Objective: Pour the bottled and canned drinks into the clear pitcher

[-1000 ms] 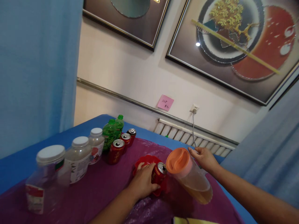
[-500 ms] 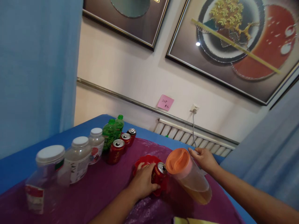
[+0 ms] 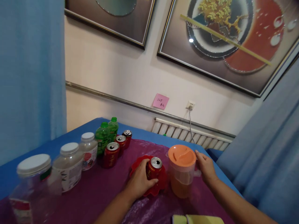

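Note:
My left hand (image 3: 141, 182) is wrapped round a red drink can (image 3: 154, 169) with an opened silver top. The can stands about upright over a red scalloped dish (image 3: 161, 185); whether its base touches the dish is hidden. To the right, my right hand (image 3: 206, 166) grips the handle of a clear plastic pitcher (image 3: 181, 174) with an orange lid. Amber liquid fills its lower part, and the pitcher is nearly upright beside the dish.
Several clear jars with white lids, one a large jar (image 3: 34, 186), line the left side. Two green bottles (image 3: 102, 137) and red cans, including one nearer can (image 3: 111, 154), stand behind. A yellow cloth (image 3: 201, 219) lies at the front edge of the purple cover (image 3: 93, 199).
My right hand has turned the pitcher from a leftward tilt to nearly upright. The can stays in my left hand, a little more upright. The whole view has shifted slightly.

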`<state>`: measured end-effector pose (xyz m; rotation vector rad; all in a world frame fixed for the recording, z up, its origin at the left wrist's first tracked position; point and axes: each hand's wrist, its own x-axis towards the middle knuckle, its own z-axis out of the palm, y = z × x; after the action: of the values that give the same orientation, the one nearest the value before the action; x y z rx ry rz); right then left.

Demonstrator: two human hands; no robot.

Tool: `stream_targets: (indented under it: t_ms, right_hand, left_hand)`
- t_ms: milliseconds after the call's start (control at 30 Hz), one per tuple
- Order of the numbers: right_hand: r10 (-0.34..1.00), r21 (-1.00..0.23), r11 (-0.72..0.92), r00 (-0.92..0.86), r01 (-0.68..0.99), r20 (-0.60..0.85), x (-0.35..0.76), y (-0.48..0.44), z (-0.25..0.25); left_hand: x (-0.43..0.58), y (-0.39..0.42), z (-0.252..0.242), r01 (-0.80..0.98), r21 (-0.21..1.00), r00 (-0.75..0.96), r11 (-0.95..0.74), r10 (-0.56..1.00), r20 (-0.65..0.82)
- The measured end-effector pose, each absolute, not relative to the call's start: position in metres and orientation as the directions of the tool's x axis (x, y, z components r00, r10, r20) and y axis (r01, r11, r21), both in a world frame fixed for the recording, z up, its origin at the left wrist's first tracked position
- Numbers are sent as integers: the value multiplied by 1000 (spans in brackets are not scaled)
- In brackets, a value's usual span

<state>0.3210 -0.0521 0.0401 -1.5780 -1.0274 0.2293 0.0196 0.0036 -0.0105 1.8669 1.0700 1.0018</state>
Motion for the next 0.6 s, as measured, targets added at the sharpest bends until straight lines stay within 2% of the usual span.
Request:
stream_targets:
  t_ms: [133, 300, 467, 600]
  right_hand:
    - [695, -959, 129, 667, 251, 268, 326, -52, 27]
    - [679, -978, 209, 721, -15, 134, 329, -54, 19]
    - [640, -977, 193, 766, -91, 55, 337, -62, 9]
    - [650, -977, 202, 756, -71, 80, 340, -69, 4]
  left_hand:
    - [22, 10, -16, 223, 903, 344, -368, 896, 280]
    - [22, 16, -21, 228, 907, 342, -354, 901, 265]
    - [21, 18, -14, 200, 920, 350, -338, 902, 255]
    - [21, 16, -4, 204, 929, 325, -307, 917, 232]
